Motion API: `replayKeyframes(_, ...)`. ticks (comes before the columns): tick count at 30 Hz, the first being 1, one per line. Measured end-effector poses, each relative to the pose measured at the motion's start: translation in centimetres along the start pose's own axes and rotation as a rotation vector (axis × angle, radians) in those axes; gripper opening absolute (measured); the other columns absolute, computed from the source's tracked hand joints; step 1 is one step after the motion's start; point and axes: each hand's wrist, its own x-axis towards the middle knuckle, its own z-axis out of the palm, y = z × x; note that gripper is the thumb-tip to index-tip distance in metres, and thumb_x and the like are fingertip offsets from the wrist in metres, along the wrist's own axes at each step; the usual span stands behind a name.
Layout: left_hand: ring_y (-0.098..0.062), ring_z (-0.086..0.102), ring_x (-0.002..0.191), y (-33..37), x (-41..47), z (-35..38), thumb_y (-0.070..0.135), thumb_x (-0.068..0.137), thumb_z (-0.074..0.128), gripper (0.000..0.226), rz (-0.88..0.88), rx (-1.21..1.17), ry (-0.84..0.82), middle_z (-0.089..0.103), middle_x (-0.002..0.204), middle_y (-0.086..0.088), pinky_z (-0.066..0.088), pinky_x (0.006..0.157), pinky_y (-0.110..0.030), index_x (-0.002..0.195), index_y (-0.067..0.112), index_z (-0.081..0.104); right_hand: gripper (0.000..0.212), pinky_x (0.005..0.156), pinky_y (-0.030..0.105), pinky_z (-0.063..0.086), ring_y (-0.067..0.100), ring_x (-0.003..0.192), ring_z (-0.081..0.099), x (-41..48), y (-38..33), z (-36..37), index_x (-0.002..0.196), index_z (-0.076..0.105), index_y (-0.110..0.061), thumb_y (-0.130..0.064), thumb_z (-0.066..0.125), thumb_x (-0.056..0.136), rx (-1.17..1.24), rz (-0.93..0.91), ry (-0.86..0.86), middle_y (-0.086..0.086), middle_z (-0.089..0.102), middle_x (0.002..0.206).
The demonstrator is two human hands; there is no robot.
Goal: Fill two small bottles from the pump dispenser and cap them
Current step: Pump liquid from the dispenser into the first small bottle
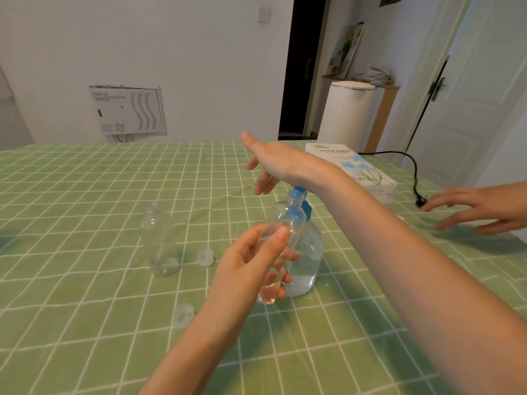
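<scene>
Left hand (245, 263) grips one bottle (281, 223) round its body, tilted, neck up at the blue pump head (298, 192) of the dispenser (306, 252). Right hand (273, 163) sits over that head, fingers straight and spread, heel apparently pressing down. For a clean fill, hold the neck right under the spout (hidden by the wrist) and press slow and straight so the dispenser doesn't tip. The second bottle (159, 240) stands uncapped to the left, with the caps (205, 256) loose nearby.
</scene>
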Motion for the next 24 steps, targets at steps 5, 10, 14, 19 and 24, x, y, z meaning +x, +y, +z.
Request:
replayKeyframes(5,-0.013,0.056,0.053,-0.1,-0.1,0.0,0.049,0.06,0.064,0.051,-0.012,0.005,0.0,0.067,0.072,0.0,0.042,0.043,-0.018,0.101,0.019,0.067,0.075,0.058,0.027,0.032,0.018,0.087,0.067,0.1,0.2,0.3,0.122,0.054,-0.01,-0.065,0.013,0.093,-0.014,0.033,-0.016,0.007,0.074,0.082)
replayKeyframes(10,-0.012,0.056,0.052,-0.4,-0.3,-0.1,0.049,0.064,0.065,0.046,-0.026,0.017,-0.004,0.067,0.072,0.0,0.043,0.044,-0.019,0.1,0.02,0.068,0.078,0.078,0.035,0.037,0.018,0.089,0.066,0.1,0.8,1.1,0.132,0.05,-0.009,-0.065,0.013,0.093,-0.042,0.035,-0.033,0.007,0.074,0.079)
replayKeyframes(14,-0.011,0.057,0.052,-0.5,-0.4,-0.2,0.049,0.064,0.065,0.043,-0.029,0.021,-0.008,0.067,0.072,0.001,0.044,0.045,-0.018,0.097,0.023,0.069,0.078,0.083,0.037,0.036,0.02,0.091,0.065,0.0,0.7,1.2,0.135,0.048,-0.009,-0.064,0.012,0.094,-0.054,0.034,-0.031,0.007,0.073,0.081)
replayKeyframes(19,-0.012,0.056,0.053,-0.3,-0.2,-0.2,0.05,0.063,0.065,0.046,-0.024,0.019,-0.012,0.067,0.072,0.001,0.043,0.044,-0.018,0.099,0.022,0.069,0.073,0.08,0.036,0.039,0.018,0.084,0.066,-0.1,0.5,0.9,0.135,0.047,-0.008,-0.06,0.015,0.096,-0.016,-0.005,0.005,0.009,0.073,0.08)
replayKeyframes(24,-0.012,0.057,0.054,0.0,0.0,0.0,0.05,0.06,0.064,0.053,-0.013,0.005,-0.012,0.067,0.072,0.001,0.043,0.044,-0.018,0.104,0.02,0.066,0.07,0.079,0.036,0.04,0.02,0.084,0.066,0.1,-0.2,0.2,0.132,0.049,-0.008,-0.058,0.016,0.097,-0.015,-0.056,0.052,0.009,0.072,0.079)
